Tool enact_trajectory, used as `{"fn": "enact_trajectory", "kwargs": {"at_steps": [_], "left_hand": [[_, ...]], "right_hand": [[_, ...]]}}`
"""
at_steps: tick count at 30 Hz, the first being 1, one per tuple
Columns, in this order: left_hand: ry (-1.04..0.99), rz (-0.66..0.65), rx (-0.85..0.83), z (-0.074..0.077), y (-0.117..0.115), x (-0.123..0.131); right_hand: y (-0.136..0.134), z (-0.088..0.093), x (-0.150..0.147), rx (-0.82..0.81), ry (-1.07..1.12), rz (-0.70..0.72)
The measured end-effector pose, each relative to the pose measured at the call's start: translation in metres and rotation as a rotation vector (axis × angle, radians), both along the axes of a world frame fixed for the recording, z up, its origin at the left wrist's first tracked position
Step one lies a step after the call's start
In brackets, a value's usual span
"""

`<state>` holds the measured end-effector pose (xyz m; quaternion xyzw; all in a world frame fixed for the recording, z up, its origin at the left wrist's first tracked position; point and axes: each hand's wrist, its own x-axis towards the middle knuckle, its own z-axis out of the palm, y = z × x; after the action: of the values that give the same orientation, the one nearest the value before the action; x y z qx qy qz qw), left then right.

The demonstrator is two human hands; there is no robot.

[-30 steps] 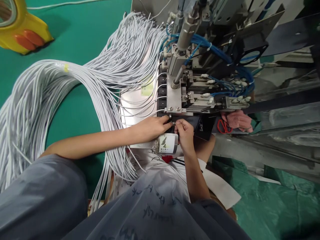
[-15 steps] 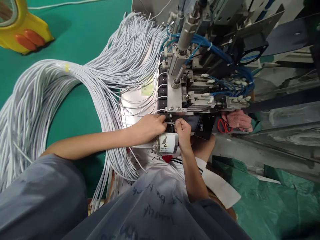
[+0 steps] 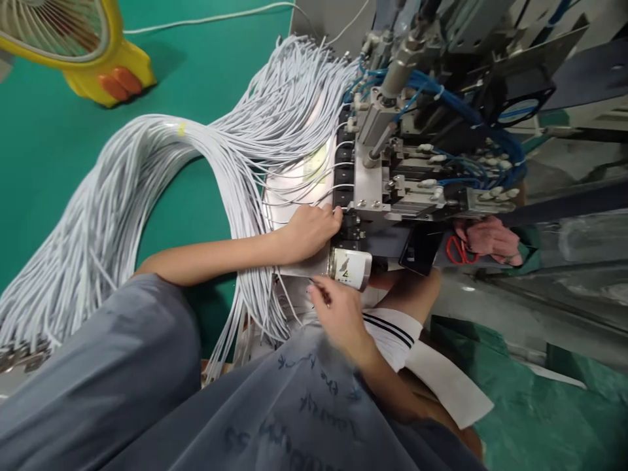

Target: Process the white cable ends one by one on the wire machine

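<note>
While the left hand point(image 3: 309, 229) stretches to the machine point(image 3: 373, 190), fingers closed on a wire point(image 3: 346, 209), the right hand point(image 3: 338, 314) hovers low, fingertips pinched together.

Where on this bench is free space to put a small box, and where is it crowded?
Bare green mat lies between the yellow fan and the white cable bundle; a smaller patch sits inside the cable loop, above the left forearm. By the machine, the left hand, the right hand and cable ends crowd everything.
</note>
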<state>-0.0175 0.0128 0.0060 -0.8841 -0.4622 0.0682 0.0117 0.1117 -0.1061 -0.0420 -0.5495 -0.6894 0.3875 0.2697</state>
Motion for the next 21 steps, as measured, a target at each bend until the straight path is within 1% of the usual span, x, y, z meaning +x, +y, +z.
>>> {"fn": "enact_trajectory", "kwargs": {"at_steps": [1, 3, 5, 6, 8, 9, 10, 12, 15, 17, 19, 21], "left_hand": [[-0.020, -0.005, -0.004, 0.000, 0.000, 0.000], [-0.094, -0.063, -0.027, 0.002, -0.003, 0.001], [-0.215, -0.183, -0.085, 0.005, -0.012, 0.004], [-0.295, -0.264, -0.136, 0.007, -0.018, 0.006], [-0.468, -0.416, -0.267, 0.011, -0.030, 0.009], [-0.547, -0.465, -0.339, 0.012, -0.035, 0.011], [-0.618, -0.484, -0.407, 0.013, -0.040, 0.012], [-0.729, -0.454, -0.526, 0.013, -0.045, 0.013], [-0.879, -0.350, -0.643, 0.011, -0.044, 0.012], [-0.975, -0.309, -0.672, 0.010, -0.041, 0.012], [-1.060, -0.299, -0.663, 0.011, -0.040, 0.012], [-1.106, -0.294, -0.647, 0.013, -0.042, 0.012]], "right_hand": [[-0.006, -0.002, -0.011, -0.072, -0.030, 0.111], [-0.012, -0.008, -0.028, -0.171, -0.074, 0.269], [-0.014, -0.013, -0.035, -0.221, -0.080, 0.356], [-0.013, -0.013, -0.033, -0.219, -0.070, 0.354], [-0.011, -0.007, -0.018, -0.165, -0.040, 0.253], [-0.010, -0.002, -0.006, -0.130, -0.020, 0.175], [-0.008, 0.004, 0.008, -0.102, -0.002, 0.096], [-0.004, 0.018, 0.035, -0.106, 0.079, 0.019], [0.001, 0.033, 0.065, -0.041, 0.291, -0.220], [0.003, 0.037, 0.072, -0.003, 0.469, -0.324], [0.004, 0.038, 0.069, -0.015, 0.623, -0.342], [0.005, 0.036, 0.061, -0.018, 0.695, -0.363]]}}
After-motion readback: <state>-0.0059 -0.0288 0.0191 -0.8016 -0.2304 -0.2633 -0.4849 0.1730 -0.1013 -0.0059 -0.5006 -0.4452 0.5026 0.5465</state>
